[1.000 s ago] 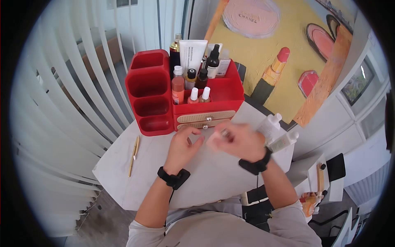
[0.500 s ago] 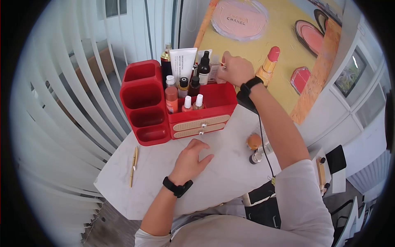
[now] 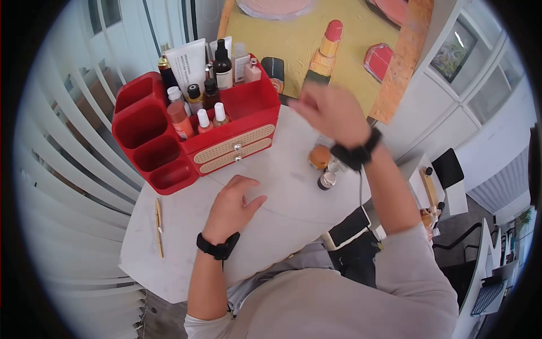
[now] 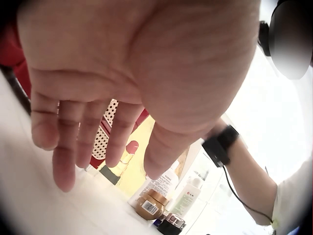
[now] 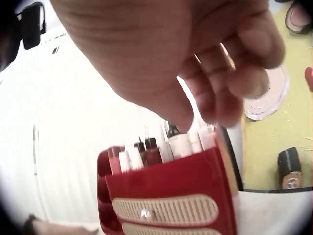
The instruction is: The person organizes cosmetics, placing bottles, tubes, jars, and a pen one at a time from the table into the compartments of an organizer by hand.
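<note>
My right hand [image 3: 336, 113] is off the table to the right of the red organizer [image 3: 265, 100], slightly blurred, its fingers loosely bent and holding nothing. In the right wrist view, that hand [image 5: 215, 63] appears in front of the organizer's bottles. A small pink bottle [image 3: 252, 71] stands in the organizer's back right corner, beside a clear labelled bottle [image 3: 239, 61]. My left hand [image 3: 231, 206] is low over the white table, in front of the drawers [image 3: 237, 148]. Its fingers are relaxed and its palm [image 4: 146, 63] shows no object in the left wrist view.
A gold-lidded jar [image 4: 150, 204], a dark jar [image 4: 171, 224] and white bottles [image 4: 188, 196] stand at the table's right side. A gold pen [image 3: 159, 229] lies on the left. White tubes and several bottles fill the organizer's back; a makeup painting [image 3: 350, 73] leans behind.
My right hand went from above the table to the organizer's back right corner, then withdrew to the right. The pink bottle now shows there. My left hand stays in front of the drawers.
</note>
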The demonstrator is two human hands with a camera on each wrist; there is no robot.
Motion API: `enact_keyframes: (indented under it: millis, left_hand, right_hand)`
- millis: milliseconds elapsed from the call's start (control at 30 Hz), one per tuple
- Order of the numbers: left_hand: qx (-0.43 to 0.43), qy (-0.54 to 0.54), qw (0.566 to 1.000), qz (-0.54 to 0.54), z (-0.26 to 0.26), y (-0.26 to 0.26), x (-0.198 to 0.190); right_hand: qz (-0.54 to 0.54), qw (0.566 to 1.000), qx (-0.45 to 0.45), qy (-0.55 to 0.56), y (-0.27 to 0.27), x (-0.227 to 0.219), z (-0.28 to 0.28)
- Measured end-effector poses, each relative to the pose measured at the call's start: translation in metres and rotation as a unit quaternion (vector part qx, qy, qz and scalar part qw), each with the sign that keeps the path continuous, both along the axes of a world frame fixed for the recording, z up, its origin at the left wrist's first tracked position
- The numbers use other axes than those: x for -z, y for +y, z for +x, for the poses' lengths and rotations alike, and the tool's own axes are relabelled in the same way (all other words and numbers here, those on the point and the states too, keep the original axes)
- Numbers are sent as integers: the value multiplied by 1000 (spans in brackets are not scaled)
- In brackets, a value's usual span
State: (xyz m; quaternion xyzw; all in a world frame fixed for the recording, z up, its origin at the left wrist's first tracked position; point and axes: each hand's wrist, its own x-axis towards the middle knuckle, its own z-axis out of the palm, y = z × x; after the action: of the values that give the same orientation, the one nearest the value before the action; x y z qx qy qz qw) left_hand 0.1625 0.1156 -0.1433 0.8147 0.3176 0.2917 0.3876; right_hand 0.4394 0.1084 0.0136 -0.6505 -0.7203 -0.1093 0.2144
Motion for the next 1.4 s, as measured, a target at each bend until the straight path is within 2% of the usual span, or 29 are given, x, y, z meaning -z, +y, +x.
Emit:
enact_keyframes:
  millis: [33, 100, 167, 267, 300, 367, 400, 433, 500, 533, 600, 667, 700, 767, 833, 867, 933, 1033, 1267, 1333, 1400]
  left_hand:
    - [4, 4, 1000, -1, 0, -1, -1]
    - [1, 2, 1000, -7, 1, -1, -4]
    - [13, -4, 1000, -10, 3, -1, 0]
    - [35, -6, 999, -13, 3, -1, 6]
    - [51, -3, 999, -13, 4, 0, 7]
    - [55, -2, 998, -8, 4, 2, 12]
    - [65, -4, 998, -11, 3, 2, 13]
    - [57, -3, 998, -4, 1, 2, 11]
    - [47, -4, 999, 4, 0, 3, 8]
    - [35, 2, 999, 13, -1, 4, 10]
    - [30, 9, 999, 8, -2, 3, 9]
    - [32, 17, 999, 6, -1, 2, 9]
    - [32, 31, 999, 24, -1, 1, 10]
    - [32, 45, 997, 47, 0, 1, 11]
    - [49, 37, 996, 63, -1, 1, 12]
    - [48, 38, 996, 66, -1, 1, 13]
    - [50, 31, 996, 63, -1, 1, 14]
    - [53, 42, 996, 62, -1, 1, 13]
    - [67, 51, 993, 83, -1, 1, 15]
    - [64, 49, 993, 82, 0, 0, 13]
    - [65, 48, 993, 84, 0, 0, 14]
  right_hand:
    - [-11, 999, 11, -37, -26, 21, 8]
    - [-103, 984, 109, -91, -71, 62, 14]
    - [-101, 986, 128, -39, -108, 97, 13]
    - [-143, 977, 154, -32, -121, 127, 1]
    - [-136, 979, 150, -29, -121, 134, -3]
    - [-131, 988, 75, -22, -116, 141, -11]
    - [-143, 990, 13, 6, -114, 136, -16]
    - [-136, 991, 4, 6, -108, 129, -20]
    - [-118, 969, -146, 163, -88, 110, -24]
    - [-58, 963, -178, 194, -71, 95, -22]
    - [45, 963, -141, 224, -37, 43, -29]
    - [59, 954, -96, 277, 7, 2, -29]
    - [87, 951, -136, 264, 33, -8, -27]
    - [76, 961, -146, 224, 87, -13, -17]
    - [94, 977, -184, 61, 126, -15, -22]
    - [97, 976, -185, 61, 134, -17, -26]
    - [-9, 991, -128, -27, 146, -21, -34]
    - [-61, 990, -100, -79, 155, -24, -40]
    - [-94, 988, -99, -71, 164, -19, -42]
    - [-103, 982, -83, -137, 165, -20, -46]
    - [-107, 980, -66, -151, 165, -20, -51]
